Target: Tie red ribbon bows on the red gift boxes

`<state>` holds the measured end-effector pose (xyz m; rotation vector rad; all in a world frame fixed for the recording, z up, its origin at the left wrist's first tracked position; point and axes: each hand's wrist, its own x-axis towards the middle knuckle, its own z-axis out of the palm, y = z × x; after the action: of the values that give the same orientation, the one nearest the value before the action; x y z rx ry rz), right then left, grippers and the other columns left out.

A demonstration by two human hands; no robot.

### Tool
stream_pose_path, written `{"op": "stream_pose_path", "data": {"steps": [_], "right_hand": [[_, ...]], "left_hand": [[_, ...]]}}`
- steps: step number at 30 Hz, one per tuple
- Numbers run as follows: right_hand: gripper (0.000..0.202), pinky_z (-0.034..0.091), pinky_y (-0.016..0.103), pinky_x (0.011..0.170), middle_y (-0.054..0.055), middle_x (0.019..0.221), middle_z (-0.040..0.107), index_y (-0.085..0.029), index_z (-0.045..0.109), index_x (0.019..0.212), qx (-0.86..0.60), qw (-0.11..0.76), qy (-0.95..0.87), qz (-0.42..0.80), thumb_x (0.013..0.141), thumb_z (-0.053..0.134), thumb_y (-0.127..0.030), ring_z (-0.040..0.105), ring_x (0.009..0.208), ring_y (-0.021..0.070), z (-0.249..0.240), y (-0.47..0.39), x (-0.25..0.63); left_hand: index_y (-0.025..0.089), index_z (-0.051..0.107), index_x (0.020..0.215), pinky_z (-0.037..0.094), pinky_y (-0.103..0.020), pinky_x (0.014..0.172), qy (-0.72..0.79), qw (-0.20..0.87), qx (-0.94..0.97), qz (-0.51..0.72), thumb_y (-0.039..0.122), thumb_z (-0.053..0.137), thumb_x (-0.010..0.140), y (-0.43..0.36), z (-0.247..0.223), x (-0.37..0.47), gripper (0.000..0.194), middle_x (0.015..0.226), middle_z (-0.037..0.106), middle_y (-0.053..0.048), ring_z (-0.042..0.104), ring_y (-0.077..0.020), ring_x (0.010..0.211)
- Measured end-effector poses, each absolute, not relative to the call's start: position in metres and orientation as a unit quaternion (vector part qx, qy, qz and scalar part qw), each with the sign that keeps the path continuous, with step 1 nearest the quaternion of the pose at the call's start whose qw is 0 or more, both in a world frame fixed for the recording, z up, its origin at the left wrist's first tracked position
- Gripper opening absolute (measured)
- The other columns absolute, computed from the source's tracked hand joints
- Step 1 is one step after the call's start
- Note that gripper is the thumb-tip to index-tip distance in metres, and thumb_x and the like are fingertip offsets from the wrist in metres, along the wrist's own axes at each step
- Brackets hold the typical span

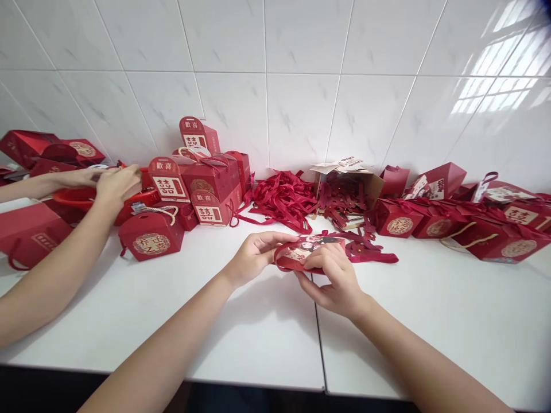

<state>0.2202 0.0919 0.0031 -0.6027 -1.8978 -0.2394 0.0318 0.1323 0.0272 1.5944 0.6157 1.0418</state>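
Observation:
Above the middle of the white table I hold a red gift box [297,252] with a printed picture on its upper face. My left hand [256,255] is closed on the box's left end, where a loop of red ribbon [282,261] hangs at the edge. The fingers of my right hand [333,278] press on the top and front of the box, thumb underneath. Just beyond the box, dark red paper cut-outs [364,244] and a flat ribbon end [379,258] lie on the table.
A heap of red ribbons [284,198] and an open cardboard carton [372,186] of cut-outs stand by the tiled wall. Red gift boxes are stacked [215,183] to the left and lined up [430,221] at right. Another person's hands [116,183] work over a red basket [129,215].

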Motion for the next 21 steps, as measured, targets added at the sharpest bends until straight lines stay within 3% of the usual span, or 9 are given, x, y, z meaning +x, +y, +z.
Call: {"op": "stream_pose_path", "data": {"steps": [5, 10, 21], "right_hand": [[0.019, 0.038, 0.032, 0.060, 0.000, 0.070, 0.061, -0.023, 0.050, 0.084, -0.274, 0.553, -0.784, -0.067, 0.077, 0.064, -0.012, 0.053, 0.063, 0.0163, 0.0010, 0.0949, 0.2219], [0.019, 0.039, 0.032, 0.061, 0.001, 0.072, 0.062, -0.023, 0.050, 0.084, -0.276, 0.561, -0.778, -0.058, 0.077, 0.064, -0.012, 0.055, 0.065, 0.0169, -0.0007, 0.0976, 0.2243], [0.016, 0.040, 0.032, 0.063, 0.001, 0.074, 0.062, -0.023, 0.050, 0.084, -0.284, 0.546, -0.786, -0.051, 0.078, 0.062, -0.013, 0.056, 0.067, 0.0170, -0.0005, 0.0958, 0.2236]], "left_hand": [[0.021, 0.077, 0.078, 0.053, -0.031, 0.082, 0.240, 0.522, 0.690, 0.441, 0.021, 0.075, 0.070, 0.1314, 0.0296, 0.0337, 0.008, 0.102, 0.071, -0.007, 0.064, -0.0212, 0.095], [0.018, 0.077, 0.084, 0.054, -0.030, 0.077, 0.278, 0.515, 0.686, 0.433, 0.024, 0.072, 0.073, 0.1287, 0.0301, 0.0366, 0.013, 0.089, 0.074, -0.008, 0.066, -0.0205, 0.087], [0.018, 0.077, 0.083, 0.055, -0.031, 0.073, 0.304, 0.501, 0.677, 0.446, 0.028, 0.074, 0.072, 0.1277, 0.0278, 0.0398, 0.016, 0.085, 0.075, -0.008, 0.069, -0.0224, 0.084]]}}
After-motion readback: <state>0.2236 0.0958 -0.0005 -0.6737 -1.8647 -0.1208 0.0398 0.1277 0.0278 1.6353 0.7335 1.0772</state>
